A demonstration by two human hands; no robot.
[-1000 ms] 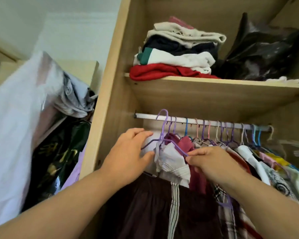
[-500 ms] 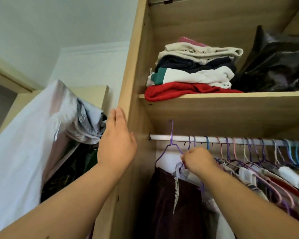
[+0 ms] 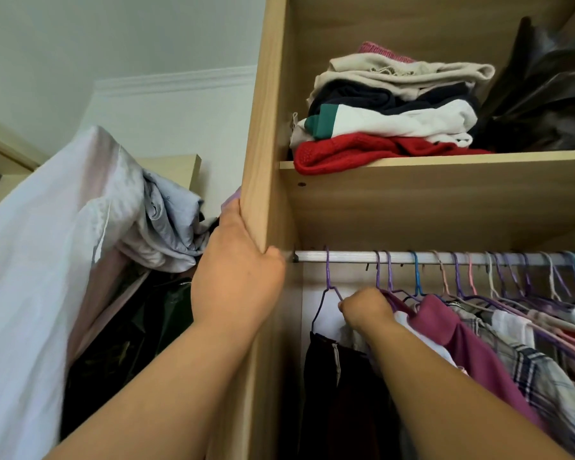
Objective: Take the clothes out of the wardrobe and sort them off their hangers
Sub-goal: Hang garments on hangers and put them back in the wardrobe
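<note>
My left hand [image 3: 236, 270] grips the front edge of the wardrobe's wooden side panel [image 3: 263, 134], thumb inside, fingers wrapped outside. My right hand [image 3: 365, 308] reaches inside and holds a purple wire hanger [image 3: 327, 287] just below its hook, which hangs on the white rail [image 3: 346, 256]. A dark maroon garment with a white stripe [image 3: 339, 386] hangs from that hanger. To the right, a magenta top [image 3: 445, 327], a plaid shirt [image 3: 528, 370] and several more clothes hang on coloured hangers.
On the shelf [image 3: 412, 164] above the rail lie a stack of folded clothes [image 3: 389, 111] and a black plastic bag [image 3: 545, 94]. Left of the wardrobe a white cloth [image 3: 30, 277], crumpled grey fabric [image 3: 166, 220] and dark bags [image 3: 130, 333] pile up.
My left hand left the hanging clothes, went to the side panel and now grips its edge. My right hand closed on the purple hanger near the rail. The view tilted upward.
</note>
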